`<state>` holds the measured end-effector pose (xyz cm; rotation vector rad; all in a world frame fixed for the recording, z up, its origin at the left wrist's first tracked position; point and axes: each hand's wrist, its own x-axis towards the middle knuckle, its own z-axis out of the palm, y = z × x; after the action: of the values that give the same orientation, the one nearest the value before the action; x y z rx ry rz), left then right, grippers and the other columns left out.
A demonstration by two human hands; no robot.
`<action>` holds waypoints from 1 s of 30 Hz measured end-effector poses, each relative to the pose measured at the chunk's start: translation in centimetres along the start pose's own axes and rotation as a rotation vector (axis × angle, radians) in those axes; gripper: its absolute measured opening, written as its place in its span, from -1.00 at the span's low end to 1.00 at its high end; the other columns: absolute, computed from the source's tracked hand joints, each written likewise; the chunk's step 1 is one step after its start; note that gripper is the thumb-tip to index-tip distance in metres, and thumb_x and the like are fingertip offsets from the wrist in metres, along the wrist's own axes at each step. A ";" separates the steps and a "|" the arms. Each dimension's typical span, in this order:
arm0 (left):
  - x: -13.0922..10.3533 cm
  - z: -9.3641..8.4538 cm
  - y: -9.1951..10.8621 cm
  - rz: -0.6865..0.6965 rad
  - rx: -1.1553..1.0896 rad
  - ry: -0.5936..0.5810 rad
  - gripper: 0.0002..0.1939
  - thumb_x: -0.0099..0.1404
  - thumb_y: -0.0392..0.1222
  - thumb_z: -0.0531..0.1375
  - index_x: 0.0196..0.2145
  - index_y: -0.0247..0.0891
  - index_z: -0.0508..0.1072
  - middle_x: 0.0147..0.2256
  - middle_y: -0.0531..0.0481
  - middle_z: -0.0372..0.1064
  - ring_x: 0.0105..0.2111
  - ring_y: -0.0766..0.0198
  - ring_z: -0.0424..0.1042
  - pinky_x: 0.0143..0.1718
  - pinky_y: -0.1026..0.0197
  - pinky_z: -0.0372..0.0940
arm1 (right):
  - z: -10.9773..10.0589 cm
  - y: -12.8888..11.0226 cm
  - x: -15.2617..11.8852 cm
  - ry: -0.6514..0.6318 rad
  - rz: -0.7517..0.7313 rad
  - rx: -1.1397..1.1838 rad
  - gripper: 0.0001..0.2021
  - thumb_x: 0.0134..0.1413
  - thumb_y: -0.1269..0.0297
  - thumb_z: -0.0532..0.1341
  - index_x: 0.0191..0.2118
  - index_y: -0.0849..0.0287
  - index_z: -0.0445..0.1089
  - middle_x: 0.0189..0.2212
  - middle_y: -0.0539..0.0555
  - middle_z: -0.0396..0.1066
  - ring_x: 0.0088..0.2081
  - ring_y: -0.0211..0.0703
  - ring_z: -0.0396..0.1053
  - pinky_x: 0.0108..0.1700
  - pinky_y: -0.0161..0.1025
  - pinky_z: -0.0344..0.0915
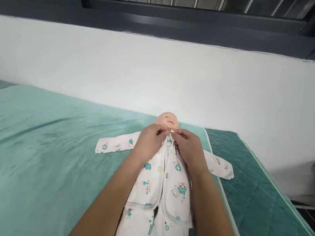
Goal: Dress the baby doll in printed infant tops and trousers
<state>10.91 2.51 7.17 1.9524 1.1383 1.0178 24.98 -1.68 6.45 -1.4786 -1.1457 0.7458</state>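
Observation:
A baby doll (168, 119) lies on its back, dressed in a white printed jacket (149, 175) and matching white printed trousers (134, 230). Both sleeves stretch out to the sides. At the collar, just below the doll's chin, my left hand (151, 139) pinches the jacket's left front edge. Close beside it, my right hand (189, 146) pinches the right front edge. The two hands almost meet at the neckline. Below them the jacket's front edges lie side by side down the chest, parting near the hem. My fingertips partly hide the collar.
The doll rests on a light green sheet (36, 163) spread over a bed, with a darker green quilted cover (262, 203) to the right. A white wall (152, 74) stands behind the bed. Above it runs a dark window frame (187, 28) with metal bars outside.

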 end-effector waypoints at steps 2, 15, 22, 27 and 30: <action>0.0 0.2 0.0 -0.029 -0.018 0.004 -0.81 0.28 -0.15 0.15 -0.29 -0.20 0.56 -0.26 -0.03 0.55 -0.28 0.20 0.47 -0.21 0.18 0.29 | 0.2 0.1 0.0 0.000 -0.024 0.026 -0.81 -0.01 0.18 0.22 -0.37 0.14 0.53 -0.44 -0.01 0.48 -0.39 -0.20 0.33 -0.32 -0.29 0.21; 0.4 1.0 -1.0 -0.025 -0.191 0.125 -0.87 0.25 -0.17 0.19 -0.30 -0.24 0.50 -0.28 -0.02 0.54 -0.29 0.26 0.46 -0.20 0.21 0.29 | 0.2 1.3 0.2 -0.004 -0.021 0.118 -0.75 -0.03 0.16 0.29 -0.21 0.12 0.55 -0.37 -0.01 0.48 -0.38 -0.23 0.30 -0.32 -0.31 0.21; 0.3 0.9 -1.3 -0.029 -0.238 0.086 -0.86 0.24 -0.19 0.19 -0.28 -0.24 0.52 -0.26 -0.05 0.54 -0.28 0.26 0.47 -0.20 0.21 0.31 | 0.4 0.9 -0.1 0.021 -0.022 0.072 -0.73 -0.06 0.12 0.30 -0.22 0.10 0.54 -0.48 -0.03 0.43 -0.49 -0.26 0.24 -0.45 -0.32 0.14; 0.2 0.9 -1.2 -0.026 -0.243 0.081 -0.86 0.23 -0.20 0.20 -0.27 -0.23 0.53 -0.28 -0.04 0.53 -0.29 0.26 0.48 -0.20 0.22 0.30 | 0.6 0.9 -0.3 0.055 -0.086 0.071 -0.72 -0.02 0.11 0.27 -0.20 0.12 0.54 -0.57 -0.05 0.33 -0.55 -0.26 0.18 -0.51 -0.29 0.08; 0.3 1.0 -1.3 -0.037 -0.262 0.080 -0.87 0.22 -0.21 0.21 -0.28 -0.23 0.53 -0.26 -0.05 0.53 -0.27 0.25 0.48 -0.19 0.22 0.30 | 0.6 0.8 -0.4 0.051 -0.084 0.070 -0.72 -0.02 0.11 0.27 -0.21 0.13 0.54 -0.59 -0.06 0.29 -0.55 -0.27 0.16 -0.51 -0.29 0.06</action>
<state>11.32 3.12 5.75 1.6918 1.0228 1.1707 24.55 -1.77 5.46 -1.3751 -1.1254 0.6796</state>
